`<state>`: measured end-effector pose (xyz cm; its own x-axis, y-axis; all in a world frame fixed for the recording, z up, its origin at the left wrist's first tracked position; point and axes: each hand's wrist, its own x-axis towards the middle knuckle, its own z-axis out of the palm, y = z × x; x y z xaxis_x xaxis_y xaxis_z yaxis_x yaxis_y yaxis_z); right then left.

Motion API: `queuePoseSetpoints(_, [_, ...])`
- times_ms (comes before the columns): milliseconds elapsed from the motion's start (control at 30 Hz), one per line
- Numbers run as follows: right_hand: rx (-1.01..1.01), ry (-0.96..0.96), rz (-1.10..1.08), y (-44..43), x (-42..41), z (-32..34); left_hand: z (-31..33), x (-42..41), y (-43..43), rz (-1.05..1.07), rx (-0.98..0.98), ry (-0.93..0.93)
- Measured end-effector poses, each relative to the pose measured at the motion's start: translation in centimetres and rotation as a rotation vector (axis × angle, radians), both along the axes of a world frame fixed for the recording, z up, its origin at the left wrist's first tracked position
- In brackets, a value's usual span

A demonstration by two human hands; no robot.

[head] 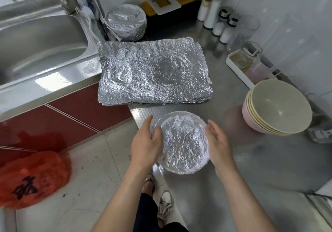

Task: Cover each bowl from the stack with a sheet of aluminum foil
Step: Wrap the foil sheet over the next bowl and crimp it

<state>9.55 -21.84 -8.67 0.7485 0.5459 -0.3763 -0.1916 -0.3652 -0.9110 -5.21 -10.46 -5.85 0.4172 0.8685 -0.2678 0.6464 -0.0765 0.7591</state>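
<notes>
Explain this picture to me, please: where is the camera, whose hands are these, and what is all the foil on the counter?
No machine here: a person works bare-handed, and the single picture comes from a camera worn on their head, looking down. The left hand and right hand are open on either side of a foil-covered bowl near the edge of the steel counter; blur hides whether they press it. Behind it lies a pile of foil sheets. To the right stands a stack of uncovered bowls, and at the back, by the sink, a stack of bowls already wrapped.
</notes>
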Motion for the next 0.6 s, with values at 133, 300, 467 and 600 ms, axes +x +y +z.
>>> queuePoseSetpoints(133, [0.035,-0.091,-0.069,0.8,-1.3,-1.0,-1.0,1.7,0.9,-0.029,-0.171,-0.213])
queuePoseSetpoints(300, [0.023,-0.206,-0.036,1.3,-1.2,-1.2,-2.4,2.3,0.8,0.070,-0.062,-0.175])
queuePoseSetpoints(467, [-0.046,-0.278,0.116,1.8,0.2,-1.7,-2.8,2.2,-0.4,0.226,-0.020,-0.145])
queuePoseSetpoints(600, [-0.091,-0.296,0.351,3.7,2.1,0.4,-1.7,2.0,-2.2,0.427,-0.139,-0.242])
